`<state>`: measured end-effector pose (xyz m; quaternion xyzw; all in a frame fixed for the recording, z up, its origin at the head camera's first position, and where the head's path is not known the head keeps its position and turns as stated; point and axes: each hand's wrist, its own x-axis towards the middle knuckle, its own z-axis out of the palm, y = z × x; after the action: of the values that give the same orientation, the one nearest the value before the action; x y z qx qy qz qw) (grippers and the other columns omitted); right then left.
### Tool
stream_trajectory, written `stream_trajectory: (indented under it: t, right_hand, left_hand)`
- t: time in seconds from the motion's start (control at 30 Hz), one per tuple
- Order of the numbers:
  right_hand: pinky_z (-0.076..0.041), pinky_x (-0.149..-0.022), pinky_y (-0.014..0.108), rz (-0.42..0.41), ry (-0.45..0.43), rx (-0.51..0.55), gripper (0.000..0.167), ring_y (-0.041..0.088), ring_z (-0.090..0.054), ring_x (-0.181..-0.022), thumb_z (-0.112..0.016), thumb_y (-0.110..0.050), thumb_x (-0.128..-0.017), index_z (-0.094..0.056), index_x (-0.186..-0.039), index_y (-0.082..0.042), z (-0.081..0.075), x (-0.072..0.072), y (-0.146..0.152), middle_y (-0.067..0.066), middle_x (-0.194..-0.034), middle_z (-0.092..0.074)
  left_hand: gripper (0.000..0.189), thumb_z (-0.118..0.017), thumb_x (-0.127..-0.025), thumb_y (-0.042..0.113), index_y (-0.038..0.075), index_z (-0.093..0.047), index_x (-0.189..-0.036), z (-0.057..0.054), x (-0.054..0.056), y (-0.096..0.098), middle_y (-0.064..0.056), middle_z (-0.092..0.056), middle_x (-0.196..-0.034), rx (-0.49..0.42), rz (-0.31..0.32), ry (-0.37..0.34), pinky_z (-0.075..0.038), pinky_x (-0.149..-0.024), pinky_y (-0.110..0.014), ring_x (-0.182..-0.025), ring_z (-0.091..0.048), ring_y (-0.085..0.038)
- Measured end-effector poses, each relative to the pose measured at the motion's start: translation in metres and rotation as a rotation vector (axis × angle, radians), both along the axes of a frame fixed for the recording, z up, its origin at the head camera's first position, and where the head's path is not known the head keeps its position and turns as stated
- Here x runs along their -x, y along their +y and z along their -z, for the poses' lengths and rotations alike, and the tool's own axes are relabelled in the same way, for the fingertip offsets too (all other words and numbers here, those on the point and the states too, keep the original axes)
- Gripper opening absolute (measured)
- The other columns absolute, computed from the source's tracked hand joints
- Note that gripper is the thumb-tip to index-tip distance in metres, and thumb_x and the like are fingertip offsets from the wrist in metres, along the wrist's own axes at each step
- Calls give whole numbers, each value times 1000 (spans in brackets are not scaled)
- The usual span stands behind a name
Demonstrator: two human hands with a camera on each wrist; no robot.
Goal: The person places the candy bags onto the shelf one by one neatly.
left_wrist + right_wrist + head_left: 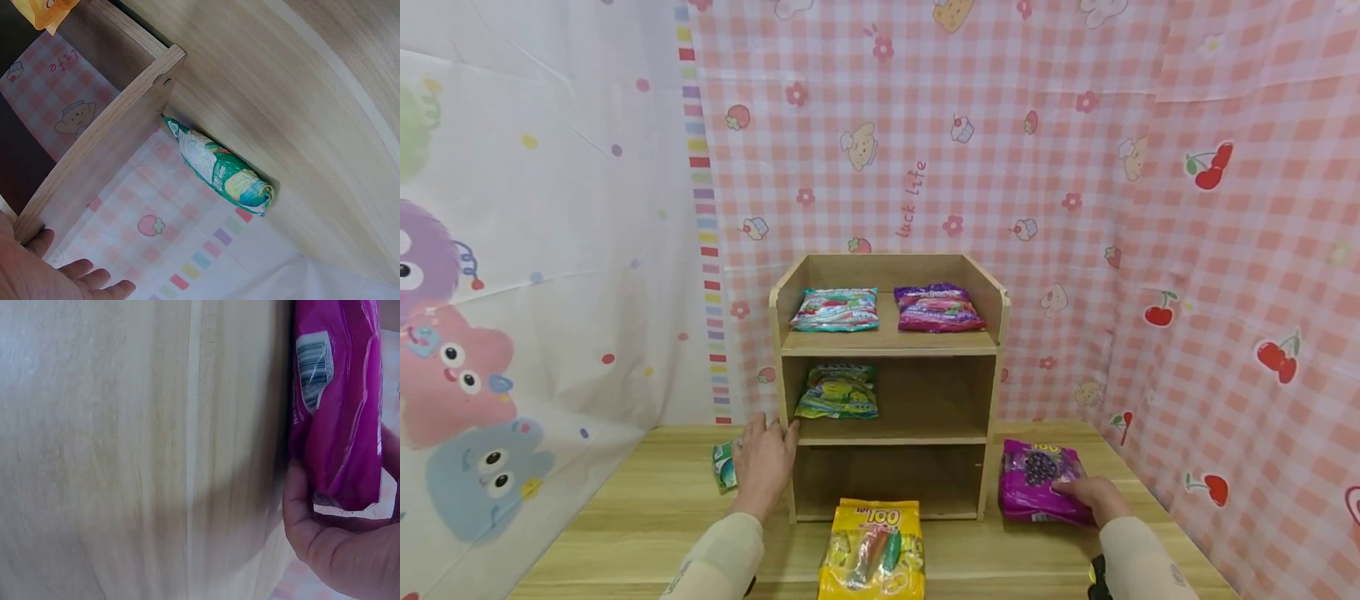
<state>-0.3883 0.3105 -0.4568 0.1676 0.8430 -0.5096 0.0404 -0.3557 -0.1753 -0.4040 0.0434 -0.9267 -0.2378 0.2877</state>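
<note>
My right hand (1099,497) pinches the near right corner of a purple candy bag (1037,479) with grapes printed on it. In the right wrist view, fingers and thumb (340,550) curl round the end of that bag (344,412), close to the table. At the left side of a three-tier wooden shelf (891,343), my left hand (766,462) rests with its fingers extended against the side panel. Beyond that hand lies a green and white bag (724,467), partly hidden in the head view; the left wrist view shows this bag (219,169) fully, apart from the fingers.
A yellow candy bag (874,546) lies in front of the shelf. On the top tier sit a teal bag (837,310) and a purple-pink bag (936,308). A green-yellow bag (838,392) is on the left of the middle tier. Patterned curtains (925,125) surround the wooden table (625,517).
</note>
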Motion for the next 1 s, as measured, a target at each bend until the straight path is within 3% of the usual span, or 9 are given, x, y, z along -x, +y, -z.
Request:
stream_trajectory:
  t: [0.17, 0.27, 0.43, 0.63, 0.73, 0.87, 1.0]
  right_hand:
    - [-42, -103, 45, 48, -64, 101, 84, 38, -51, -106, -71, -16, -88, -20, -133, 32, -4, 2, 1, 38, -121, -42]
    - [-48, -94, 41, 74, -85, 138, 78, 32, -58, -95, -69, -15, -91, -21, -133, 30, -10, 2, -1, 31, -108, -54]
    - [-54, -71, 31, 107, -41, 181, 67, 21, -61, -73, -65, -12, -93, -28, -129, 30, -14, -4, -7, 19, -85, -60]
    - [-57, -69, 33, 71, 52, 368, 59, 16, -63, -65, -58, -1, -94, -26, -128, 34, -11, -14, -14, 13, -77, -64]
    - [-58, -69, 32, 107, 127, 405, 59, 15, -62, -66, -59, 1, -93, -27, -128, 35, -10, -17, -21, 21, -85, -63]
    - [-54, -67, 24, 195, 279, 330, 54, 19, -60, -75, -65, -1, -89, -41, -125, 33, -9, -19, -33, 42, -108, -54]
    - [-49, -73, 22, 198, 347, 245, 53, 33, -57, -98, -62, -9, -93, -44, -133, 21, -12, -24, -43, 43, -130, -45]
  left_hand:
    - [47, -48, -105, 35, -7, -66, -114, -2, -1, 1, -27, -49, -136, 3, 3, -14, -32, -99, -70, -128, -42, -43]
    - [46, -50, -104, 35, -7, -66, -116, -2, -1, 1, -27, -50, -135, 5, -6, 2, -33, -99, -70, -127, -44, -43]
    - [47, -52, -103, 34, -8, -65, -118, -1, -2, 2, -28, -52, -133, 3, -20, 27, -34, -98, -69, -125, -46, -43]
    - [47, -51, -104, 34, -8, -65, -118, 0, -3, 3, -27, -51, -132, -5, -16, 17, -33, -98, -70, -124, -45, -43]
    - [47, -51, -104, 34, -8, -65, -119, 0, -3, 3, -27, -51, -132, -6, -15, 16, -33, -98, -70, -124, -45, -44]
    - [47, -51, -103, 34, -8, -64, -120, 0, -3, 3, -28, -52, -132, -5, -18, 26, -33, -98, -70, -124, -46, -44]
    - [47, -51, -103, 34, -8, -64, -119, 0, -3, 2, -28, -51, -133, -6, -16, 34, -33, -98, -70, -125, -45, -44]
